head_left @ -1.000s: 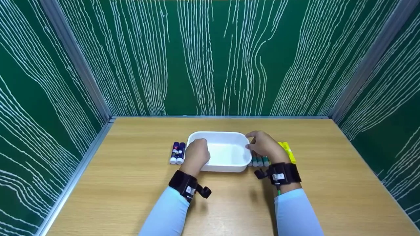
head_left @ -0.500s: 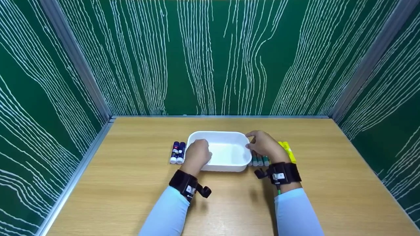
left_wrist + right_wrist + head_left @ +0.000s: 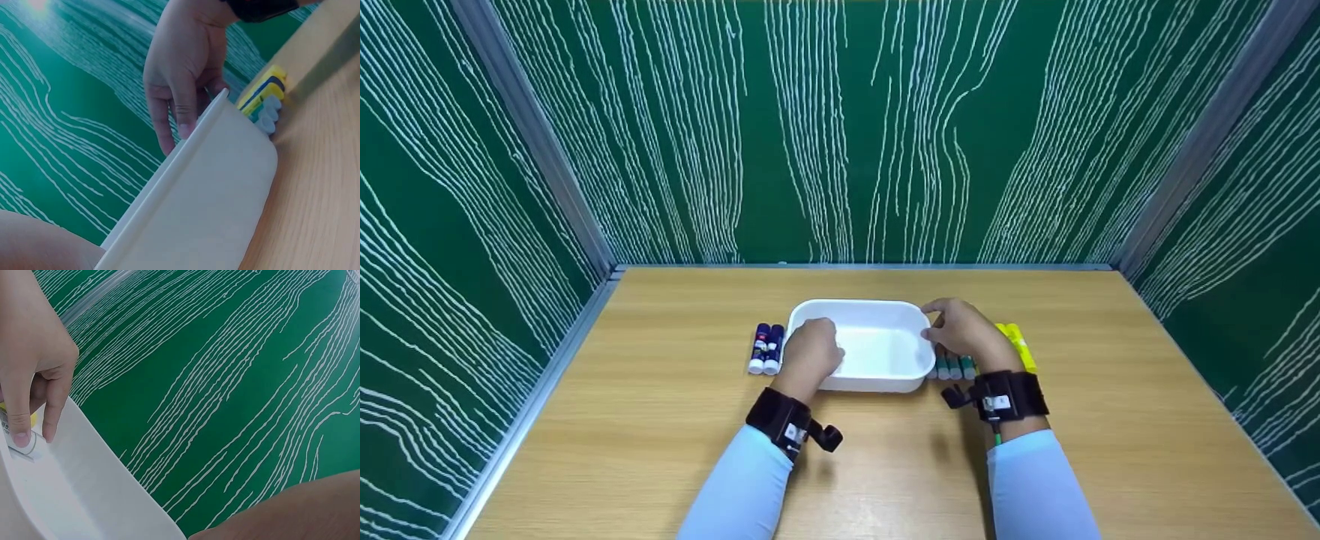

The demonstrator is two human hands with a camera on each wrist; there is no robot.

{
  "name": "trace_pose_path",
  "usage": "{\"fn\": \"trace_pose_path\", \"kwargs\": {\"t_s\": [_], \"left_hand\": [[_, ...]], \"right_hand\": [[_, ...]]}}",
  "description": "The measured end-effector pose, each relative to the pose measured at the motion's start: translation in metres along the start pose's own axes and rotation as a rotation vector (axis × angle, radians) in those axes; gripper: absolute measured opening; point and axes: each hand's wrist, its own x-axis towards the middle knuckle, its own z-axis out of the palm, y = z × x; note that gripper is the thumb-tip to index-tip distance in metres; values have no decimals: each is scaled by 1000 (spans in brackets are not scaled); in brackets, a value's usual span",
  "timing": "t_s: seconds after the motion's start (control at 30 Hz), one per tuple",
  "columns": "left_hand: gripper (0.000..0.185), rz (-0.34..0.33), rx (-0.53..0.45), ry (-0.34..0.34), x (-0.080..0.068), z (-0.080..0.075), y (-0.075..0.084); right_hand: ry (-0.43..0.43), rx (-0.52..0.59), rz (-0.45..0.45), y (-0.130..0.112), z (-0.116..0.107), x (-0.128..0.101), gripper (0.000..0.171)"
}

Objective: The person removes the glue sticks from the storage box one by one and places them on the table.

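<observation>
A white rectangular tray [image 3: 877, 349] stands mid-table. My left hand [image 3: 813, 352] reaches over its left end, fingers down inside it. In the right wrist view, the thumb and a finger of the left hand [image 3: 36, 365] pinch a small white item [image 3: 35, 449] with dark print and some yellow on it; its kind cannot be told. My right hand [image 3: 964, 330] grips the tray's right rim. In the left wrist view the right hand [image 3: 185, 73] bends its thumb and fingers over that rim. Its fingers partly hide the tubes beyond the tray.
Two dark purple glue sticks [image 3: 766, 349] with white caps lie left of the tray. Several green tubes [image 3: 955, 367] with grey ends lie at its right, then yellow sticks [image 3: 1018, 349]. Green panels with white lines [image 3: 840, 135] enclose the wooden table [image 3: 877, 457].
The left hand has shifted very slightly inside the tray, its thumb side now showing a little more. The right hand and the tray stay in place.
</observation>
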Motion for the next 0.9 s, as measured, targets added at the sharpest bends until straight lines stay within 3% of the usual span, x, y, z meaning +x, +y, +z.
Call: {"fn": "trace_pose_path", "kwargs": {"t_s": [0.23, 0.43, 0.63, 0.9], "left_hand": [[21, -8, -16, -12, -2, -3, 3], [34, -23, -105, -12, -5, -10, 6], [40, -31, -132, 29, -6, -27, 3], [45, -99, -274, 42, -7, -56, -9]], "right_hand": [[3, 2, 0, 0, 0, 1, 53], [12, 8, -4, 1, 1, 2, 53], [12, 13, -28, 3, 3, 2, 53], [11, 16, -24, 3, 2, 2, 54]]}}
